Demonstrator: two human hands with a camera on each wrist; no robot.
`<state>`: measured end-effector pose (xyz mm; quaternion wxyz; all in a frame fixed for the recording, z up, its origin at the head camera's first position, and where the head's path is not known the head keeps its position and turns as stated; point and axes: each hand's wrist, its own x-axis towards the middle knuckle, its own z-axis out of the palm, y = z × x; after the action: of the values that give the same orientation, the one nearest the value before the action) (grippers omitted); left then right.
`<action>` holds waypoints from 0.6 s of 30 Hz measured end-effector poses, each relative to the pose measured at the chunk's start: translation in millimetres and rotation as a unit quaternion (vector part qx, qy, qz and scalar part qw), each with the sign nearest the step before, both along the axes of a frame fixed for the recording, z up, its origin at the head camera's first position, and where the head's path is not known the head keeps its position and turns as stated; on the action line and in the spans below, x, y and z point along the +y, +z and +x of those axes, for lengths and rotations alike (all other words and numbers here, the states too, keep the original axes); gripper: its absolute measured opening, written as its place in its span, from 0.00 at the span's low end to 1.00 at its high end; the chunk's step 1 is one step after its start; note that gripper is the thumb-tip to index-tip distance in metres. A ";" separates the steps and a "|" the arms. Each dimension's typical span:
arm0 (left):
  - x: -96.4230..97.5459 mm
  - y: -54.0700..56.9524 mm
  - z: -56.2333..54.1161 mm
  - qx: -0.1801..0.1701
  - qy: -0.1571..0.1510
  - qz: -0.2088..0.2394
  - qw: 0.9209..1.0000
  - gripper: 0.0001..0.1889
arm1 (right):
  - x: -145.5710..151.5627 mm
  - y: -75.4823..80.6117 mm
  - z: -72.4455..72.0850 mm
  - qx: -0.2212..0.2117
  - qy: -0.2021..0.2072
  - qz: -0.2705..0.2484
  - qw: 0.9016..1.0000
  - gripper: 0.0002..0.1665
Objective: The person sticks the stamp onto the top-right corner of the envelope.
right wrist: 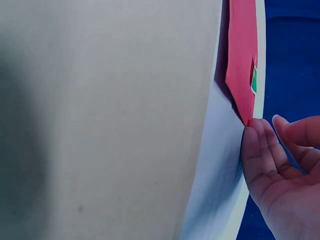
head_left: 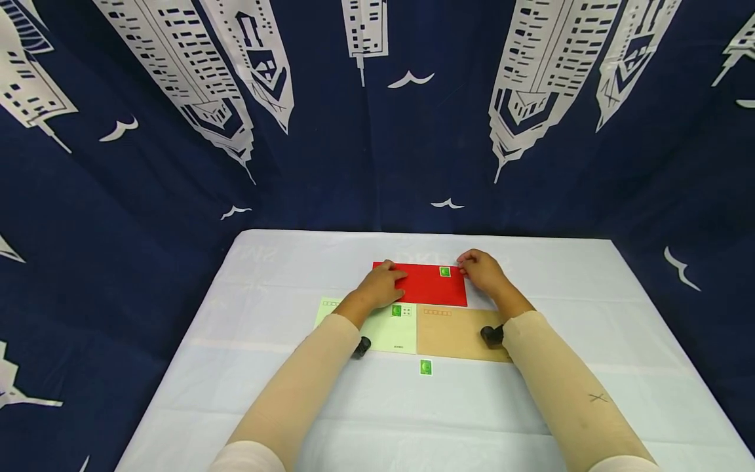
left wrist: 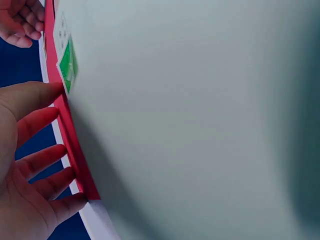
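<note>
A red envelope (head_left: 433, 290) lies at the far middle of the table, a green stamp (head_left: 445, 271) near its top right corner. My left hand (head_left: 379, 286) rests on its left part with spread fingers; in the left wrist view, the fingertips (left wrist: 67, 175) lie along the red paper. At the right edge is my right hand (head_left: 482, 272), its fingers at the envelope's corner and its thumb held apart from them in the right wrist view. Nearer lie a light green envelope (head_left: 396, 337), bearing its own green stamp (head_left: 397, 311), and a brown envelope (head_left: 454, 334) beside it.
One loose green stamp (head_left: 426, 367) lies on the white tabletop (head_left: 377, 406), in front of the two nearer envelopes. A dark blue cloth (head_left: 377, 164) with white building prints hangs behind the table. My forearms reach over parts of the light green and brown envelopes.
</note>
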<state>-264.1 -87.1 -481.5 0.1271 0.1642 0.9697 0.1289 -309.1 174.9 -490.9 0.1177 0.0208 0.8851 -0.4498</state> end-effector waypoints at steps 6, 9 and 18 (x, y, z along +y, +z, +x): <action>-3.0 -0.7 -2.0 0.003 0.032 0.033 0.999 0.24 | 3.3 -2.2 1.4 0.025 0.003 0.006 1.000 0.17; -5.5 1.5 -2.5 0.008 0.051 0.064 0.997 0.23 | 4.7 -1.8 3.2 0.048 0.002 0.014 0.999 0.18; -9.3 11.7 1.0 0.046 0.091 0.146 0.984 0.20 | 5.7 7.4 14.2 0.088 -0.003 0.006 0.996 0.18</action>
<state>-263.1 -96.5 -469.8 0.0446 0.0982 0.9562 0.2722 -294.9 180.6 -483.5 0.0377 -0.0152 0.8946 -0.4450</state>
